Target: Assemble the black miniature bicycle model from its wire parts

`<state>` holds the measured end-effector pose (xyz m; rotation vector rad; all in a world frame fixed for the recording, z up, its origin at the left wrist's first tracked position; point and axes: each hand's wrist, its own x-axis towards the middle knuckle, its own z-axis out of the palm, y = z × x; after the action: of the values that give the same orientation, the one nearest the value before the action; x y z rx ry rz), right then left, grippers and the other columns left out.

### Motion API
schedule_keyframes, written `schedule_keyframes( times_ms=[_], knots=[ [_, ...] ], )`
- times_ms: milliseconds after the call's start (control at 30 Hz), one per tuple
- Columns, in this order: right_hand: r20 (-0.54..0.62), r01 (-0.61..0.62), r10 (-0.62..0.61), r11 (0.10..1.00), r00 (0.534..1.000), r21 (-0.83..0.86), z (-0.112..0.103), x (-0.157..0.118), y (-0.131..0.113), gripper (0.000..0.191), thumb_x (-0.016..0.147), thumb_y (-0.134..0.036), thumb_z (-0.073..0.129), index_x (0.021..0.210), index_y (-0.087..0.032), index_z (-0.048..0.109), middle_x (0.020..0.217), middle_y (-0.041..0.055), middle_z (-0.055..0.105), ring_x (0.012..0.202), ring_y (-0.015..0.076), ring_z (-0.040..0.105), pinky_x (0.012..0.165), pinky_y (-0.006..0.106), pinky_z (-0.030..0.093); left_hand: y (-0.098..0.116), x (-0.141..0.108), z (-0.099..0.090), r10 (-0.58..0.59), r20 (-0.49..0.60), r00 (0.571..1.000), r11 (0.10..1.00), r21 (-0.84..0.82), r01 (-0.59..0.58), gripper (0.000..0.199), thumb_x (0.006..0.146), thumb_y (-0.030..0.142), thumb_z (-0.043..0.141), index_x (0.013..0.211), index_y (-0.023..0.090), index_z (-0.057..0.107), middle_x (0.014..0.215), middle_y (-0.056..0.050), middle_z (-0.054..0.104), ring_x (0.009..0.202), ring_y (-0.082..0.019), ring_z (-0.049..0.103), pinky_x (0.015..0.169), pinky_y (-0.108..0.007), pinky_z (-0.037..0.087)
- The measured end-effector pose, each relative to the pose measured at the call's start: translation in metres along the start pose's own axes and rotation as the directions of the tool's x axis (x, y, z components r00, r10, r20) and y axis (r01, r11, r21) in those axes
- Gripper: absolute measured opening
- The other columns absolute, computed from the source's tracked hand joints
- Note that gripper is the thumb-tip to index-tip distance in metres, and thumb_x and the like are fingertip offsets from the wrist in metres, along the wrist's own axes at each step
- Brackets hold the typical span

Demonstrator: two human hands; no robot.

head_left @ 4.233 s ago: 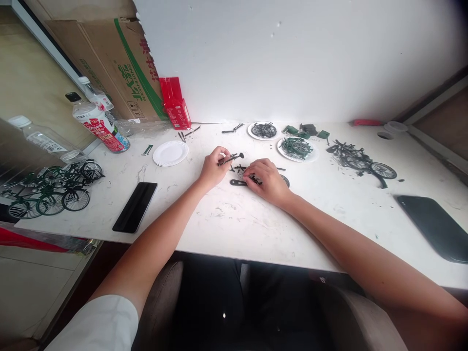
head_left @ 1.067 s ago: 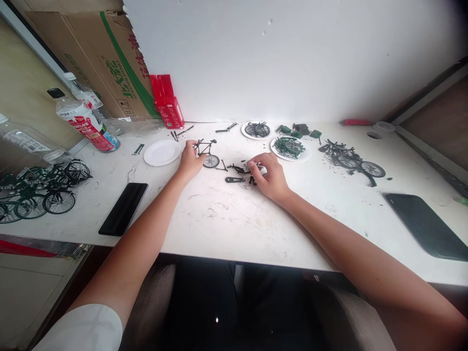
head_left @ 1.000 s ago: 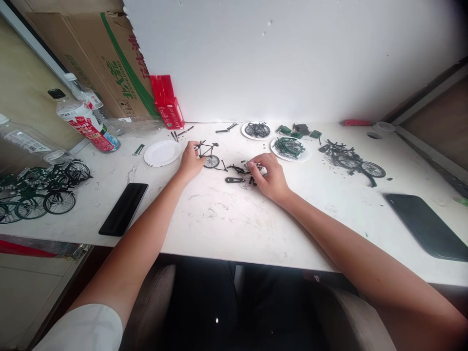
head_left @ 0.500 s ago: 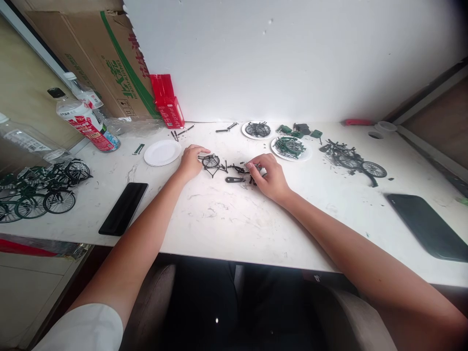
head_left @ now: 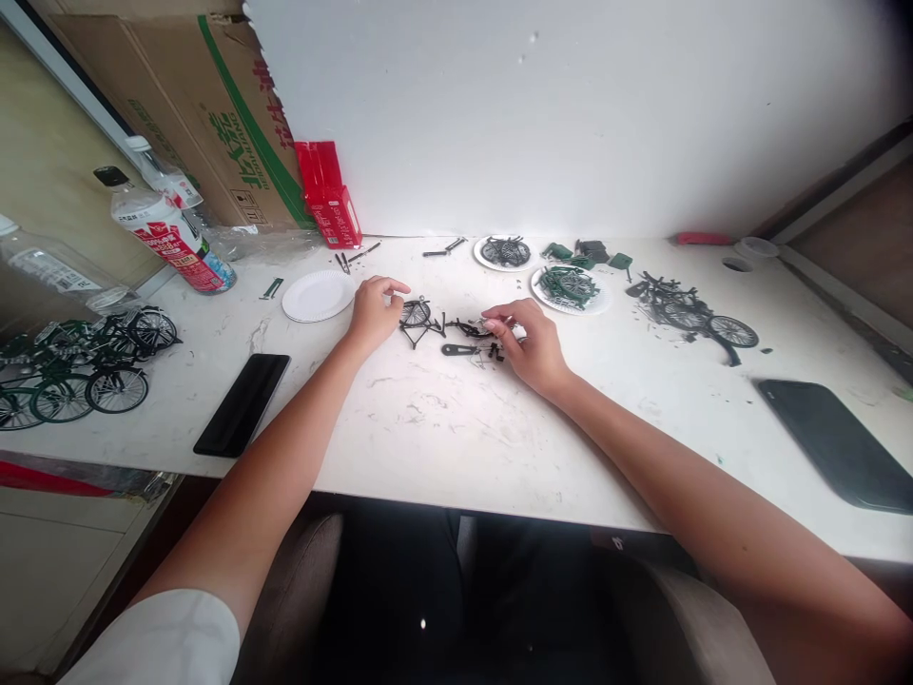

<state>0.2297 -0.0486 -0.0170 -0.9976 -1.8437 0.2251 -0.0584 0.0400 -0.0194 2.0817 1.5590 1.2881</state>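
On the white table lies a black miniature wheel (head_left: 416, 314) with thin frame pieces beside it. My left hand (head_left: 375, 312) is just left of the wheel, forefinger stretched out and thumb apart, with nothing seen in it. My right hand (head_left: 534, 344) is over small black bicycle parts (head_left: 467, 328); its thumb and forefinger are pinched near a small silvery piece, too small to make out. Below these parts lies a dark green chain guard-like piece (head_left: 457, 350), next to tiny black bits (head_left: 492, 353) partly under my right hand.
Assembled miniature bicycles (head_left: 92, 366) stand at left near a phone (head_left: 242, 404). A white paper plate (head_left: 318, 297), a plate of green parts (head_left: 569, 288), a plate of wheels (head_left: 505, 253) and a pile of black parts (head_left: 685, 309) surround the hands. A dark tray-like slab (head_left: 834, 442) lies right.
My left hand has shifted slightly up and right, its thumb now showing apart from the forefinger. My right hand stays nearly in place, with its fingers slightly adjusted.
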Motion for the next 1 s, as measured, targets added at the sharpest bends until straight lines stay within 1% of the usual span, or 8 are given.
schedule_keyframes(
  times_ms=[167,500,567,733,933,1000],
  knots=[
    [-0.003,0.04,-0.04,0.999,0.999,-0.016,0.0,0.001,0.002,0.022,0.104,-0.045,0.063,0.113,-0.029,0.075,0.098,0.0072,0.077,0.096,0.0297,0.067,0.086,0.049,0.056,0.001,-0.001,0.001,0.007,0.005,1.0,1.0,-0.006,-0.007,0.028,0.082,0.005,0.057,0.091,0.019,0.08,0.102,-0.006,0.076,0.093,-0.021,0.067,0.098,-0.04,0.052],
    [0.03,0.029,-0.028,0.999,0.999,-0.037,0.0,0.0,0.0,0.024,0.107,-0.042,0.059,0.118,-0.028,0.075,0.098,0.0075,0.078,0.097,0.0291,0.067,0.088,0.05,0.056,0.005,-0.003,0.002,0.0,0.032,1.0,1.0,-0.018,0.001,0.027,0.081,0.005,0.057,0.089,0.018,0.079,0.101,-0.007,0.077,0.09,-0.02,0.066,0.097,-0.039,0.053],
    [0.024,0.018,-0.017,0.999,1.0,-0.036,0.0,0.0,-0.001,0.023,0.106,-0.042,0.06,0.117,-0.028,0.074,0.099,0.0074,0.077,0.096,0.0286,0.068,0.088,0.05,0.057,0.005,-0.003,0.002,-0.003,0.036,0.999,1.0,-0.019,0.004,0.027,0.081,0.005,0.057,0.089,0.018,0.079,0.102,-0.007,0.077,0.09,-0.02,0.067,0.097,-0.039,0.053],
    [-0.062,-0.04,0.041,0.999,0.997,0.025,0.0,0.0,-0.006,0.019,0.103,-0.044,0.065,0.11,-0.027,0.068,0.104,0.0076,0.073,0.094,0.0257,0.068,0.082,0.045,0.059,0.003,-0.003,0.005,0.011,0.031,0.999,0.999,-0.039,-0.01,0.026,0.081,0.005,0.057,0.088,0.019,0.079,0.1,-0.006,0.078,0.088,-0.019,0.068,0.097,-0.038,0.054],
    [-0.043,-0.063,0.063,0.998,0.997,-0.001,-0.001,0.0,-0.009,0.014,0.101,-0.041,0.067,0.102,-0.027,0.068,0.099,0.0064,0.074,0.091,0.0253,0.067,0.08,0.044,0.059,0.002,-0.003,0.006,0.009,0.041,0.999,0.999,-0.054,-0.007,0.026,0.082,0.005,0.057,0.088,0.019,0.079,0.1,-0.005,0.08,0.087,-0.018,0.07,0.095,-0.037,0.055],
    [-0.027,-0.052,0.052,0.999,0.998,-0.004,-0.001,0.0,-0.008,0.011,0.101,-0.038,0.067,0.1,-0.027,0.069,0.098,0.0063,0.075,0.092,0.0258,0.066,0.079,0.044,0.058,0.002,-0.003,0.006,0.014,0.04,0.999,0.998,-0.062,-0.011,0.026,0.082,0.006,0.057,0.087,0.019,0.079,0.1,-0.005,0.08,0.087,-0.018,0.07,0.093,-0.036,0.055]
  ],
)
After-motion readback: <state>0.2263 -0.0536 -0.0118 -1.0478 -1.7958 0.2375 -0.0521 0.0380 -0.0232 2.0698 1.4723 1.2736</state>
